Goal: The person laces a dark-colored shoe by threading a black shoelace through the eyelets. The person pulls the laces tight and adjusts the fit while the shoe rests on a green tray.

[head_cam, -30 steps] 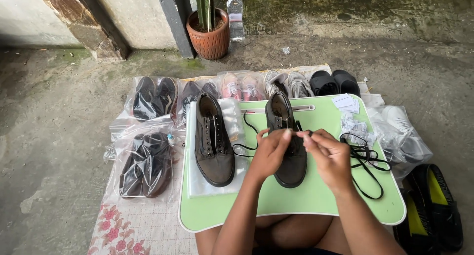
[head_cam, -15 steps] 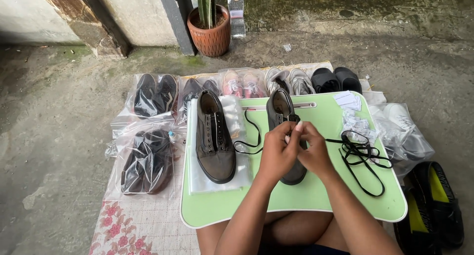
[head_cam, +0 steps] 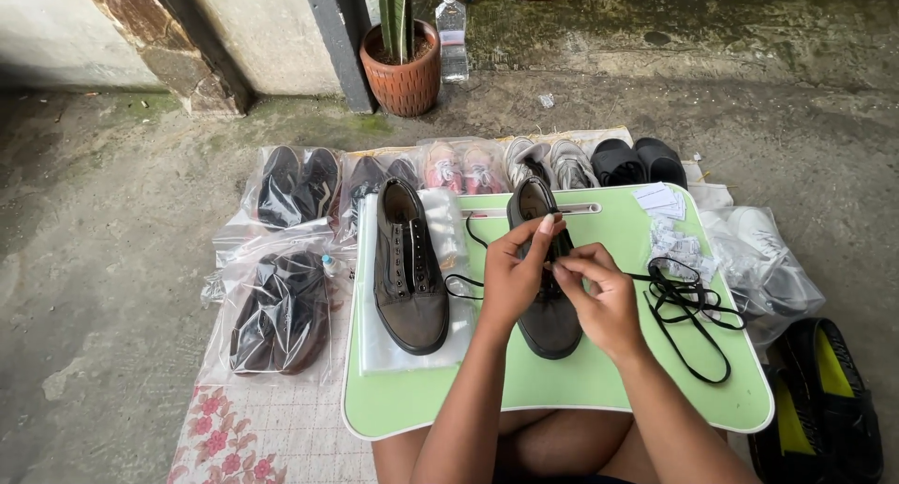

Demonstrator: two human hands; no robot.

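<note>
Both hands, the left hand point(head_cam: 513, 276) and the right hand point(head_cam: 599, 297), pinch a black lace point(head_cam: 688, 301) over the grey shoe point(head_cam: 548, 311) on the green table point(head_cam: 581, 381).

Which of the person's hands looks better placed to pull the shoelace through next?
Probably the right hand: its fingertips pinch the black lace that trails to its side of the green tray. The left hand rests on the dark shoe, steadying it.

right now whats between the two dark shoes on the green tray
In the head view, a loop of black lace and clear plastic sheet lie between the unlaced shoe and the held shoe.
</note>
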